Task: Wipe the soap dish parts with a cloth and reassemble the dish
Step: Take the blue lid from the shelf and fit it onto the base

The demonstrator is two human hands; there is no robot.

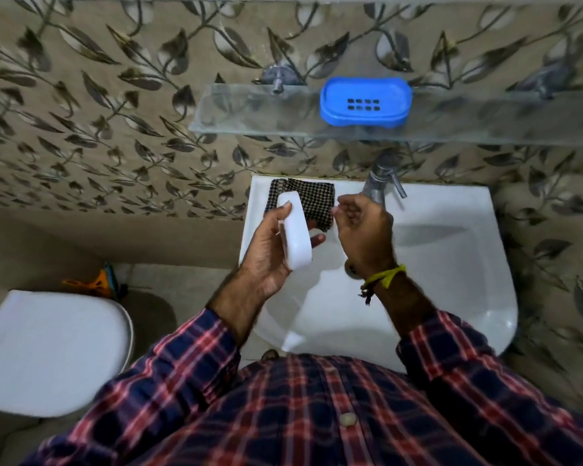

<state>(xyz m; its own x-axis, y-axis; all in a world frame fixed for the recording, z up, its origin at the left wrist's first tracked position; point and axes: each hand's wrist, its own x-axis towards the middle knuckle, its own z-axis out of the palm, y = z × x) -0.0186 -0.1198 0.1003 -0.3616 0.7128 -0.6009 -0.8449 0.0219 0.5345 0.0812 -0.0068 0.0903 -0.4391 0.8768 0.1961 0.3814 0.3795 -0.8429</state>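
Note:
My left hand point(268, 250) grips a white oval soap dish part point(295, 230), held on edge above the left side of the sink. A black-and-white checked cloth point(312, 200) lies on the sink's back ledge, just behind that part. Beside the cloth, my right hand point(364, 233) hovers with its fingers curled and nothing visible in it. A blue slotted soap dish part point(366, 102) rests on the glass shelf point(249, 116) above the sink.
A metal tap point(381, 181) stands at the back of the white sink point(451, 264), close behind my right hand. A white toilet lid point(51, 351) is at the lower left. Patterned leaf tiles cover the wall.

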